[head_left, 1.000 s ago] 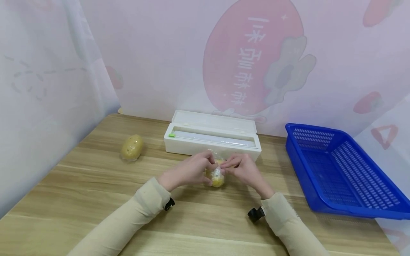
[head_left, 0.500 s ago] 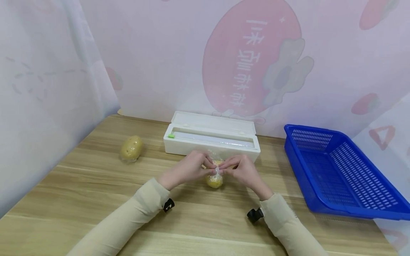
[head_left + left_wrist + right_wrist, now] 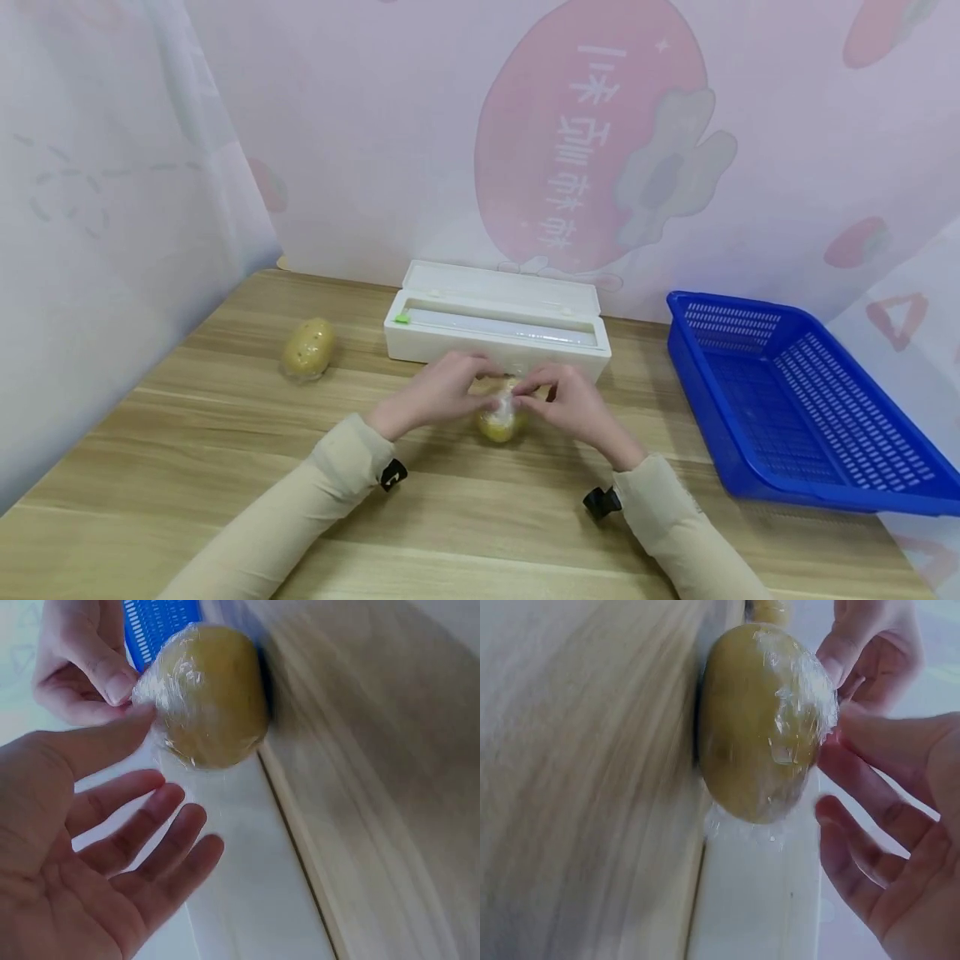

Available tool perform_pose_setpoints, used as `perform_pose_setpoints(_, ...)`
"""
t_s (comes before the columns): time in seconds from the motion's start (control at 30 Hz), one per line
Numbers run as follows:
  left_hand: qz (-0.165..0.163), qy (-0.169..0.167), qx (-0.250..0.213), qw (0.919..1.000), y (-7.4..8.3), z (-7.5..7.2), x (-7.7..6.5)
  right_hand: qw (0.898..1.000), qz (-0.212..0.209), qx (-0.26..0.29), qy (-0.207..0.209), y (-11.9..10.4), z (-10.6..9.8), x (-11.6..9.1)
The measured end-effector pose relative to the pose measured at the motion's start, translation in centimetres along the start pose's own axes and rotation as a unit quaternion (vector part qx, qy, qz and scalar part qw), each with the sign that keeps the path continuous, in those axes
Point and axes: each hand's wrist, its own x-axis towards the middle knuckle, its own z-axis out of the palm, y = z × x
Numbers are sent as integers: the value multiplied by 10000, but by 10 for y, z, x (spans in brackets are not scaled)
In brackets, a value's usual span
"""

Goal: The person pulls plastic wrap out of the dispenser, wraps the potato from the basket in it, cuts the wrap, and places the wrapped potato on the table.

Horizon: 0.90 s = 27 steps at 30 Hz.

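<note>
A potato (image 3: pixel 495 429) wrapped in clear cling film sits on the wooden table between both hands. My right hand (image 3: pixel 572 406) pinches the bunched film (image 3: pixel 825 712) on top of the potato between thumb and forefinger. My left hand (image 3: pixel 446 390) reaches in from the other side. In the left wrist view its thumb (image 3: pixel 120 739) touches the film, while its other fingers are spread loosely and hold nothing. Part of the potato is hidden behind the hands in the head view. A second film-wrapped potato (image 3: pixel 309 348) lies apart on the left.
Just behind the hands stands a white cling film box (image 3: pixel 495 346), its lid (image 3: pixel 498 283) raised and a green slider (image 3: pixel 402 318) at its left end. A blue plastic basket (image 3: pixel 720 417) stands on the right. Printed cloth (image 3: pixel 360 150) hangs behind the table (image 3: pixel 487 533).
The left fingers have loosened from the gathered film and spread, leaving the thumb against it. The right hand keeps its pinch. The film bunch now lies lower on the potato.
</note>
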Motion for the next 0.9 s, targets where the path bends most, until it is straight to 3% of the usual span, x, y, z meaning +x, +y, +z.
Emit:
perform_pose_setpoints(0.17, -173, 186, 242, 9994, -2, -4, -2, 9973, -571, -472, -18, -1, 0, 1)
perform_pose_setpoints(0.3, -125, 261, 220, 9993, 2, -6, -2, 9962, -624, -557, -229, -2, 0, 1)
perform_pose_setpoints(0.57, -52, 134, 162, 9998, 7, -2, -1, 9986, -66, -360, -375, -9, -5, 1)
perform_pose_setpoints(0.73, -108, 365, 261, 9989, 5, 2, -1, 9993, 212, -78, -286, -13, -8, 2)
perform_pose_setpoints(0.9, -390, 659, 230, 9968, 4, 5, -1, 9979, 620, -33, -166, -10, -6, 2)
